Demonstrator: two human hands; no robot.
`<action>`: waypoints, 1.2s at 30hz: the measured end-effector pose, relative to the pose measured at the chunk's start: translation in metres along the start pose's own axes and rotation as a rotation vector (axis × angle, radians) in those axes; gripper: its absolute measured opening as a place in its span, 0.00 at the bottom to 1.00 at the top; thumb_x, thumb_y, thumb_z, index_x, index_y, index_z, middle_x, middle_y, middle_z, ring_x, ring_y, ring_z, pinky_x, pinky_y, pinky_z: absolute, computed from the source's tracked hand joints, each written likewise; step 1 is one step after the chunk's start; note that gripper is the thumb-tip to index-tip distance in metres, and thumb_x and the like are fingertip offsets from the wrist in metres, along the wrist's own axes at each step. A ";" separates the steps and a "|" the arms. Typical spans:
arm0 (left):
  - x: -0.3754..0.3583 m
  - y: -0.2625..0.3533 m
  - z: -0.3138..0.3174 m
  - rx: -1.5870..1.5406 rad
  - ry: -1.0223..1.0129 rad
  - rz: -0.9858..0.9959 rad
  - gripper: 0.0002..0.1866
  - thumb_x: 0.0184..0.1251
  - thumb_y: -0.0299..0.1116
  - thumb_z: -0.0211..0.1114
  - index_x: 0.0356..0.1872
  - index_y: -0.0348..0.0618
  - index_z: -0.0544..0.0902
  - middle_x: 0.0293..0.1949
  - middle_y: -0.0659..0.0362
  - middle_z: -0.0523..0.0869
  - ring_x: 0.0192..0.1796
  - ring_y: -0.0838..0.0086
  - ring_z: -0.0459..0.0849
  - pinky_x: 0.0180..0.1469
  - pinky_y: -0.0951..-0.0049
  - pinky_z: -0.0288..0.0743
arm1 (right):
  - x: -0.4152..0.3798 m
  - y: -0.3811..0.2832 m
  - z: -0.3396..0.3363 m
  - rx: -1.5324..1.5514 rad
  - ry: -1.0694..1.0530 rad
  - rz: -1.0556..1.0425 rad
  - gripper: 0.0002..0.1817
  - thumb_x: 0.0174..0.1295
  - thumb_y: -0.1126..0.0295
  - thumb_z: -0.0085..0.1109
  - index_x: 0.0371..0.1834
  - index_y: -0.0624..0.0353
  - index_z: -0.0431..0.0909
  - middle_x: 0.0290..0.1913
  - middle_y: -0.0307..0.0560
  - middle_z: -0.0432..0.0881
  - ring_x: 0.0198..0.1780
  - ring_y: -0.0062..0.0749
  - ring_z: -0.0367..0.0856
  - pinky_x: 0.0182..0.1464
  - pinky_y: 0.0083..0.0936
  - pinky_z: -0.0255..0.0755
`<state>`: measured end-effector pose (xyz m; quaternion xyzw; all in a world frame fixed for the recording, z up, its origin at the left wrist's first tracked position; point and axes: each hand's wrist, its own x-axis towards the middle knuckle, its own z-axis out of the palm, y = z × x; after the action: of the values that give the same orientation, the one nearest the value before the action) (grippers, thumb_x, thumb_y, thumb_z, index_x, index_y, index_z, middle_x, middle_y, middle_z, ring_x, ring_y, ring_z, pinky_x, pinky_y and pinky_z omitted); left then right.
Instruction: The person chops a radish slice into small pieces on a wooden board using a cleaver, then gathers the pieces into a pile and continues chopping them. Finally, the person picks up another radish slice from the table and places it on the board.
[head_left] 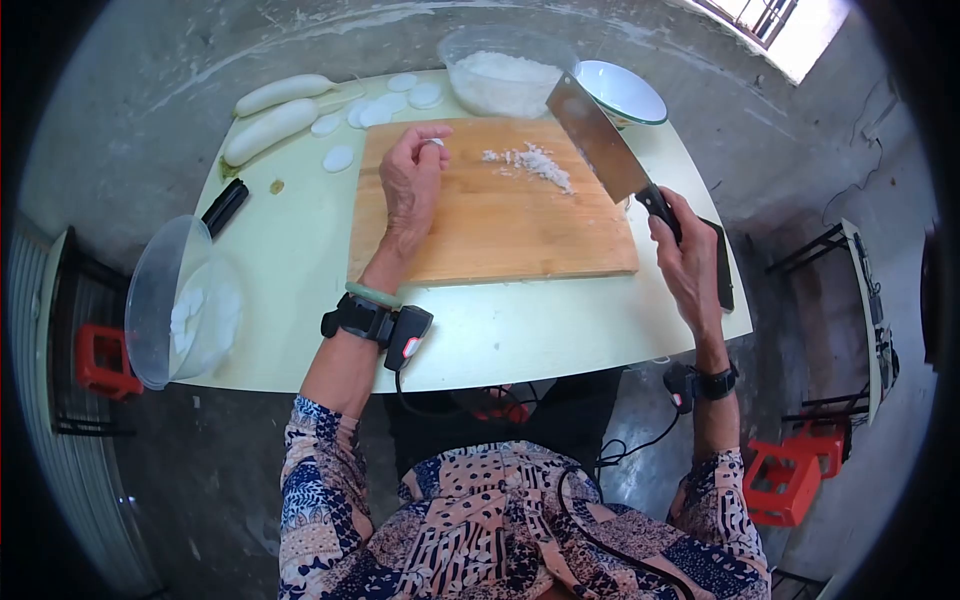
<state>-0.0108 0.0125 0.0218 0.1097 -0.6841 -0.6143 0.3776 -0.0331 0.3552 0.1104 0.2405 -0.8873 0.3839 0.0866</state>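
I see the left hand (412, 185) over the left part of the wooden cutting board (480, 235), its fingers curled inward and the thumb and forefinger pinching a small white piece (437, 142). The right hand (685, 255), just beyond the board's right edge, is wrapped around the smooth black handle of a cleaver (600, 140); its broad, flat steel blade slants across the board's far right corner, though I can't tell how high it sits. Moist, crumbly minced white radish (540, 165) lies in a loose streak on the board's far right part, over pale, fine-grained wood. Past the board's far left corner I make out two smooth, tapering daikon radishes (272, 132) and thin round slices (376, 112), some overlapping. Just behind the board stands a clear plastic bowl (460, 95) heaped with fluffy white shreds (510, 68), and beside it, past the board's far right corner, a glossy white enamel bowl (625, 92), tilted.
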 end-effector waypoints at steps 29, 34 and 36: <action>-0.003 -0.002 0.006 0.208 -0.062 0.135 0.15 0.73 0.22 0.54 0.48 0.43 0.90 0.30 0.63 0.87 0.32 0.82 0.83 0.38 0.77 0.79 | 0.002 -0.011 0.033 -0.124 -0.120 -0.104 0.20 0.72 0.77 0.59 0.66 0.59 0.79 0.42 0.62 0.87 0.40 0.56 0.87 0.47 0.42 0.78; -0.003 -0.001 0.005 0.189 -0.060 0.144 0.15 0.73 0.23 0.55 0.48 0.43 0.91 0.29 0.63 0.87 0.31 0.82 0.83 0.37 0.78 0.78 | 0.004 -0.016 0.037 -0.036 -0.044 -0.128 0.19 0.72 0.76 0.60 0.66 0.60 0.79 0.42 0.61 0.88 0.40 0.54 0.87 0.47 0.41 0.78; -0.005 0.001 0.008 0.208 -0.067 0.149 0.15 0.73 0.23 0.55 0.47 0.44 0.91 0.29 0.63 0.87 0.31 0.82 0.83 0.37 0.78 0.78 | 0.002 -0.014 0.036 -0.024 0.013 -0.162 0.19 0.72 0.76 0.60 0.66 0.60 0.79 0.42 0.61 0.87 0.40 0.54 0.87 0.47 0.41 0.78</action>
<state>-0.0122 0.0215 0.0208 0.0766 -0.7625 -0.5139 0.3856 -0.0274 0.3201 0.0948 0.3082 -0.8689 0.3664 0.1258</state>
